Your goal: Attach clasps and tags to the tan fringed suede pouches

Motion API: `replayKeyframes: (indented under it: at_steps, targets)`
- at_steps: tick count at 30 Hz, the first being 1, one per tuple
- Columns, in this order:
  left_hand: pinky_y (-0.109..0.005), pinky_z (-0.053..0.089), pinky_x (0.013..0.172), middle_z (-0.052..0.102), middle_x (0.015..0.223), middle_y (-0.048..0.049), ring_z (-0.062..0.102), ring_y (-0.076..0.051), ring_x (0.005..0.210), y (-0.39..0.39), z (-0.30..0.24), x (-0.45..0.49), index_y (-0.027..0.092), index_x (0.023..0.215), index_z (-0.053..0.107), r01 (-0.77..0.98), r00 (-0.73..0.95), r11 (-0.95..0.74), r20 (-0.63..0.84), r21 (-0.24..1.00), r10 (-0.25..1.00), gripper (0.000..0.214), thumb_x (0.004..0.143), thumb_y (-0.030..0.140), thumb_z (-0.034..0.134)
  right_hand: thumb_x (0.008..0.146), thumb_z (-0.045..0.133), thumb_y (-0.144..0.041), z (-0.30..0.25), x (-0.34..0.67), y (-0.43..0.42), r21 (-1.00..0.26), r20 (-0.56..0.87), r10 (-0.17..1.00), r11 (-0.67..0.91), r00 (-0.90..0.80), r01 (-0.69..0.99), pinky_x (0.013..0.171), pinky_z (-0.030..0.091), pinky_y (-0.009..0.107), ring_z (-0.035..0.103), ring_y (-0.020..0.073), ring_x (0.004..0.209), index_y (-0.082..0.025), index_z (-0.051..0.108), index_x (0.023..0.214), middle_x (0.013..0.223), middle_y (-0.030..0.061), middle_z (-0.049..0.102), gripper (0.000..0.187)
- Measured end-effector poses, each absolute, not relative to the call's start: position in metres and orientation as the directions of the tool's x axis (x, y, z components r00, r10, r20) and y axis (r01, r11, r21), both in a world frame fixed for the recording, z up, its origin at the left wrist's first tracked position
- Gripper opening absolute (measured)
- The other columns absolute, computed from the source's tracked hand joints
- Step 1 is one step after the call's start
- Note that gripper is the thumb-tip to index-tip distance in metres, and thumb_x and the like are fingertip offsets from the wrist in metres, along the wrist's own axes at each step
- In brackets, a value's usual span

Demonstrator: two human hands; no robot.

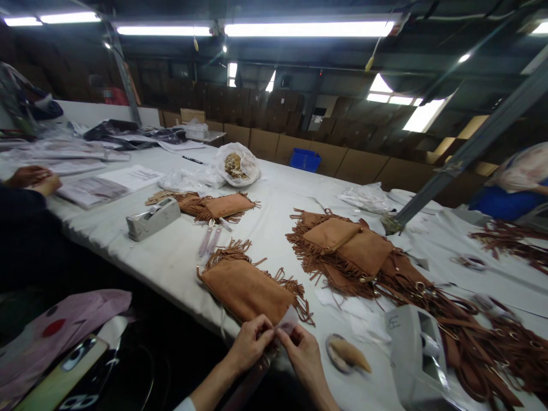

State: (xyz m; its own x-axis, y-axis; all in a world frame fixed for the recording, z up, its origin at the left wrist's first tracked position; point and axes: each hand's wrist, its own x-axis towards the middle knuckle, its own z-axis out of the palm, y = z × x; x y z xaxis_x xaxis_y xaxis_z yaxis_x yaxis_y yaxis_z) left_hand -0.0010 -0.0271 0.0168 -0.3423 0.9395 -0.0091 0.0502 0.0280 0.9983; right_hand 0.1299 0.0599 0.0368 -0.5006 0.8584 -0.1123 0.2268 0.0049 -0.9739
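Note:
My left hand (252,343) and my right hand (303,353) meet at the table's front edge, both with fingers pinched. A thin translucent sheet (289,319) sticks up from between my right fingers. From under my left fingers a brown strap (252,378), seemingly covered in clear film, runs down toward me; its end is hidden by the fingers. Just beyond my hands lies a brown suede bag (248,287) with fringe along its far side and right end. A round dish (338,354) with a tan piece (351,354) sits right of my right hand.
Grey tape dispensers stand at right (413,348) and left (153,220). Stacked fringed bags (351,242) with tangled straps (466,337) fill the right side. Farther back are another fringed bag (229,205) and a plastic bag (237,164). Another person's hands (36,180) are at left.

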Motion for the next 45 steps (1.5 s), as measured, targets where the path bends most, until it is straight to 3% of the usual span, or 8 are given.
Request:
replayKeyframes:
  at_steps: [5, 9, 18, 22, 25, 31, 37, 45]
  targets:
    - [-0.025, 0.043, 0.063, 0.060, 0.087, -0.0019, 0.054, -0.013, 0.065, -0.043, 0.018, -0.003, 0.018, 0.102, 0.060, 0.200, -0.439, 0.076, 0.020, 0.977, 0.898, 0.030, 0.073, 0.020, 0.063, 0.063, 0.076, -0.049, 0.032, 0.132, 0.061, -0.982, -0.172, 0.852, -0.106, -0.494, 0.159, 0.076, 0.051, 0.037, 0.068, 0.0300, 0.083, -0.014, 0.071, 0.084, 0.085, 0.0121, 0.075, 0.042]
    - [-0.028, 0.043, 0.069, 0.065, 0.077, -0.0024, 0.060, -0.019, 0.073, -0.051, 0.020, 0.002, 0.020, 0.091, 0.067, 0.313, -0.443, 0.168, -0.013, 0.935, 0.897, 0.017, 0.076, 0.021, 0.059, 0.066, 0.074, -0.050, 0.030, 0.134, 0.064, -0.984, -0.142, 0.862, -0.070, -0.486, 0.164, 0.074, 0.051, 0.036, 0.068, 0.0294, 0.080, -0.014, 0.071, 0.083, 0.081, 0.0114, 0.075, 0.039]
    - [-0.026, 0.048, 0.066, 0.067, 0.067, -0.0003, 0.065, -0.017, 0.066, -0.053, 0.000, 0.008, 0.018, 0.078, 0.060, -0.209, -0.402, 0.119, -0.196, 0.971, 0.894, 0.009, 0.074, 0.026, 0.063, 0.081, 0.061, -0.040, 0.029, 0.137, 0.041, -0.851, 0.100, 0.793, 0.381, -0.601, 0.361, 0.060, 0.049, 0.027, 0.063, 0.0196, 0.062, -0.017, 0.070, 0.078, 0.065, 0.0039, 0.070, 0.024]
    - [-0.027, 0.049, 0.063, 0.068, 0.072, -0.0007, 0.065, -0.015, 0.061, -0.066, -0.001, 0.003, 0.019, 0.083, 0.053, -0.672, -0.251, 0.209, -0.484, 0.711, 0.838, 0.032, 0.076, 0.049, 0.063, 0.086, 0.048, -0.019, 0.011, 0.139, 0.028, -0.667, 0.407, 0.560, 0.722, -0.722, 0.184, 0.074, 0.054, 0.032, 0.066, 0.0221, 0.083, -0.022, 0.069, 0.100, 0.092, 0.0081, 0.072, 0.026]
    - [-0.028, 0.049, 0.058, 0.068, 0.068, -0.0046, 0.064, -0.016, 0.057, -0.076, 0.003, 0.001, 0.015, 0.085, 0.058, -0.744, -0.086, 0.314, -0.551, 0.590, 0.830, 0.047, 0.074, 0.061, 0.061, 0.084, 0.044, -0.009, -0.005, 0.145, 0.025, -0.499, 0.528, 0.419, 0.857, -0.739, 0.129, 0.082, 0.055, 0.041, 0.063, 0.0256, 0.098, -0.024, 0.064, 0.118, 0.111, 0.0122, 0.067, 0.042]
    - [-0.024, 0.041, 0.049, 0.066, 0.060, -0.0074, 0.057, -0.013, 0.047, -0.080, -0.008, 0.007, 0.010, 0.071, 0.064, -0.585, -0.137, 0.372, -0.540, 0.721, 0.830, 0.049, 0.057, 0.054, 0.078, 0.083, 0.042, -0.004, -0.014, 0.157, 0.031, -0.565, 0.445, 0.488, 0.803, -0.751, 0.187, 0.093, 0.053, 0.043, 0.057, 0.0248, 0.114, -0.023, 0.052, 0.132, 0.123, 0.0120, 0.061, 0.053]
    - [-0.022, 0.031, 0.044, 0.061, 0.049, -0.0031, 0.050, -0.011, 0.041, -0.074, -0.020, 0.008, 0.010, 0.063, 0.064, -0.527, -0.251, 0.341, -0.525, 0.779, 0.813, 0.051, 0.050, 0.058, 0.079, 0.082, 0.045, -0.005, -0.012, 0.150, 0.035, -0.617, 0.404, 0.570, 0.747, -0.716, 0.247, 0.090, 0.054, 0.042, 0.059, 0.0242, 0.107, -0.025, 0.061, 0.119, 0.114, 0.0104, 0.064, 0.046]
    - [-0.023, 0.036, 0.048, 0.064, 0.055, -0.0035, 0.052, -0.011, 0.046, -0.057, -0.015, 0.013, 0.011, 0.067, 0.066, -0.530, -0.342, 0.300, -0.523, 0.793, 0.780, 0.054, 0.048, 0.059, 0.079, 0.084, 0.046, -0.007, -0.014, 0.149, 0.039, -0.662, 0.390, 0.576, 0.717, -0.718, 0.216, 0.087, 0.053, 0.041, 0.061, 0.0235, 0.103, -0.025, 0.064, 0.114, 0.109, 0.0091, 0.067, 0.040]
